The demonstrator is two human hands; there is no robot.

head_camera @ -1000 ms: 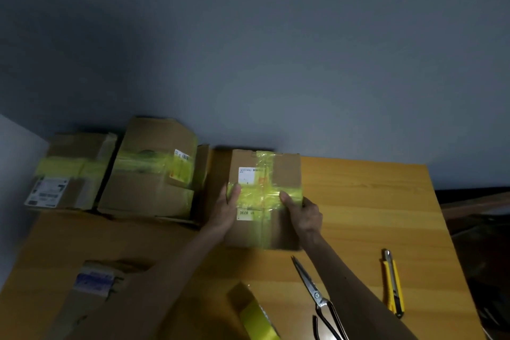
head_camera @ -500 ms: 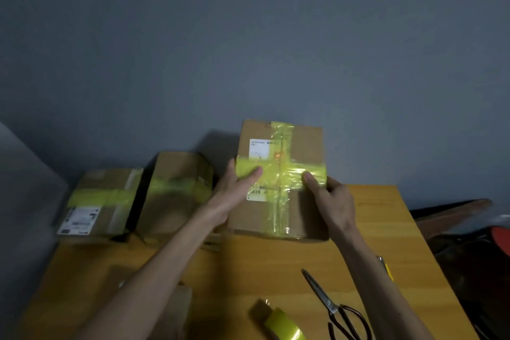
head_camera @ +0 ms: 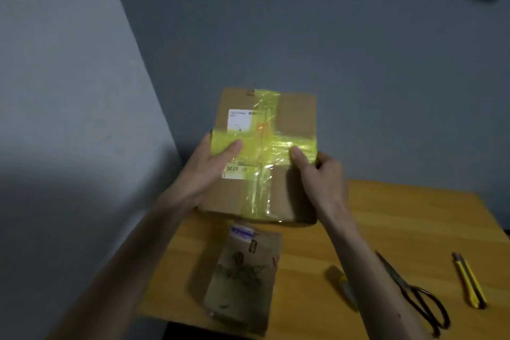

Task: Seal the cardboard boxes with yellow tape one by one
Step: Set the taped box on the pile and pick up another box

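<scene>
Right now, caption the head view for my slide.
The box, sealed crosswise with yellow tape, held by left hand and right hand.

Both bare forearms extend forward from the lower edge and angle toward each other. The left hand (head_camera: 209,168) grips the left side of the cardboard box (head_camera: 296,116), with its thumb laid flat across the near face and its fingers hidden behind. The right hand (head_camera: 321,176) grips the right side, thumb on the face and fingers curled round the edge, apparently underneath.
</scene>
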